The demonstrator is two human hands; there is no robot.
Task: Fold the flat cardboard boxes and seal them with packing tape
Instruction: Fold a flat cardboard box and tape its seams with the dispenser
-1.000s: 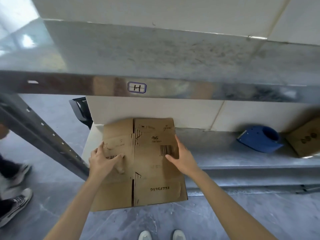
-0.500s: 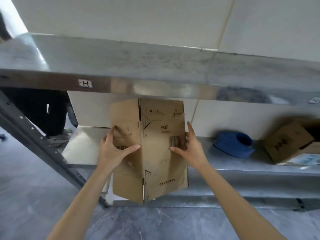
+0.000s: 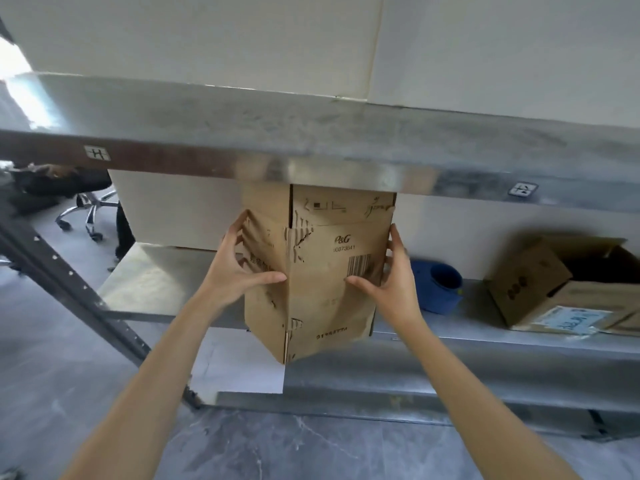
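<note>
Head view | left hand [image 3: 239, 271] grips left side | right hand [image 3: 393, 284] grips right edge | cardboard box [image 3: 325, 299] upright between both hands

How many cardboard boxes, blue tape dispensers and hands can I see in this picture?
Cardboard boxes: 2, the held box and the open box to its right
Blue tape dispenser: 1
Hands: 2, the left hand and the right hand, both gripping the held box
Total: 5
</note>
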